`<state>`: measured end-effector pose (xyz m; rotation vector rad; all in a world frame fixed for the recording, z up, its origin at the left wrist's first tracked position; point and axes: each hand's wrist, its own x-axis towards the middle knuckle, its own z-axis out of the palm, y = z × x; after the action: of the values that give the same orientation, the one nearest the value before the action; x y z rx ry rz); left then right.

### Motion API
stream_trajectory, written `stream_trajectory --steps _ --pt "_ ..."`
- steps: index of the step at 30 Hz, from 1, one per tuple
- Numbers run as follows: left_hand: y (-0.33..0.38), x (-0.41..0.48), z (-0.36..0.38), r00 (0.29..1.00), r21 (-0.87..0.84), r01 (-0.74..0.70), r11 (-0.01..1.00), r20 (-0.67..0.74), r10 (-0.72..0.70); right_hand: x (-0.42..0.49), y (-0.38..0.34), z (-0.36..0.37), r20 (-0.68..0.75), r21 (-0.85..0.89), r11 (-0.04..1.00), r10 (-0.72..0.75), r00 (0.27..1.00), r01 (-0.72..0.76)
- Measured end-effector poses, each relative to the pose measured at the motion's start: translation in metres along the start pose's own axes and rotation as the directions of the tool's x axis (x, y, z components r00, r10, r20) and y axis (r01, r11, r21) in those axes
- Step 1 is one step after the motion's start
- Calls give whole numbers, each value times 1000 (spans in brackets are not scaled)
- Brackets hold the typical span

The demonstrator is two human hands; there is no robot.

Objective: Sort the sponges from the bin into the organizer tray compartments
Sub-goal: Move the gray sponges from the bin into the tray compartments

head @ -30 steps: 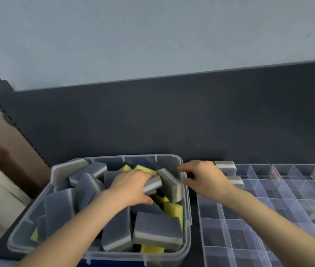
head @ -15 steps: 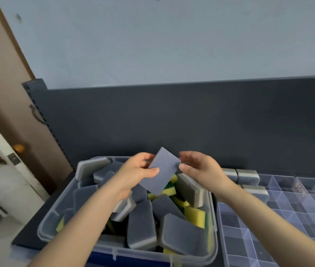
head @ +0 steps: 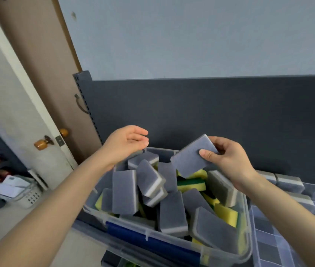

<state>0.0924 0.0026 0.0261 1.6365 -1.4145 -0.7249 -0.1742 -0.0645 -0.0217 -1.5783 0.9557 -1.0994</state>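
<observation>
At the far left a door stands with a wooden knob [head: 41, 144], and a white basket [head: 25, 193] of papers sits on the floor below it. The left hand [head: 126, 143] hovers above the far left corner of the bin [head: 248, 224], palm turned inward, fingers loosely curled and holding nothing.

The bin is clear plastic and heaped with loose sponges [head: 124, 191], most of them grey with a white layer, lying flat, tilted or on edge; a few yellow-and-green ones [head: 191, 184] show between them toward the middle and right.

Above the far right part of the bin, the right hand [head: 228, 160] pinches a grey sponge [head: 189, 158] by its upper right corner, thumb on the facing side and fingers behind. This sponge is tilted, its lower end just over the pile in the bin.

Just beside the bin on the right lies the clear organizer tray [head: 274, 245] on the counter, its near compartments bare. Grey-and-white sponges [head: 290, 183] sit in its far compartments, next to the dark back panel [head: 210, 112].
</observation>
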Motion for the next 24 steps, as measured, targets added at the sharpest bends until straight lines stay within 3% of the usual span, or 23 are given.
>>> stream_trajectory --steps 4,10,20,24 --pt "-20 -13 -25 997 198 67 978 12 -71 1 5 11 35 12 1000 2 999 -3" --pt "-62 -29 -24 947 349 156 924 213 -240 1 6 30 73 15 1000 -3 997 2" --pt "-82 -32 -27 948 413 170 895 181 -264 -7 7 39 55 31 999 15 998 -17" --pt "-61 -24 -41 976 342 101 934 147 -160 -8 2 36 22 27 1000 12 1000 -13"
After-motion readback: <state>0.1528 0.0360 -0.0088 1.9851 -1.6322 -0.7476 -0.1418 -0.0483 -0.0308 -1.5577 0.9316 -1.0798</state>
